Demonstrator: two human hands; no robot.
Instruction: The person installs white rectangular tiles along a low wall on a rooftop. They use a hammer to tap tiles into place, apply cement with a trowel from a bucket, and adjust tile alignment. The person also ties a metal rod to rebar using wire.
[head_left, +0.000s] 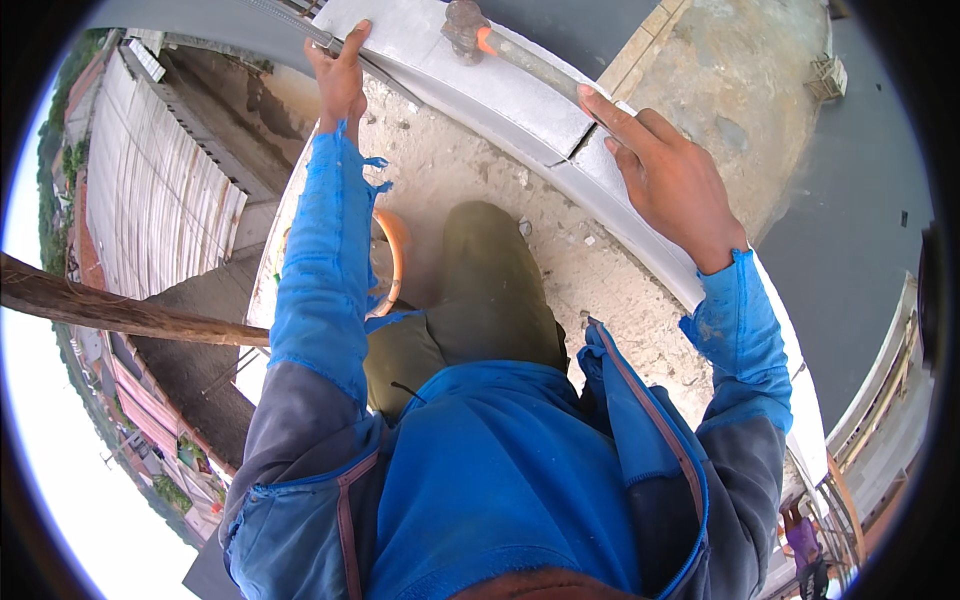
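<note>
Hammer (530, 66), over white ledge (520, 112), held loosely in our right hand (682, 185), one finger outstretched; grey rod (290, 18) pinched in our left hand (342, 88). Risk, we judge: slack grip letting hammer slide off.

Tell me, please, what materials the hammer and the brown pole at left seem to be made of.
Hammer head: probably steel; dull, brownish, rust-like surface.
Handle: wood or metal; its dull greyish surface leaves this open.
Brown pole: likely unpainted wood; uneven, streaked surface.
</note>
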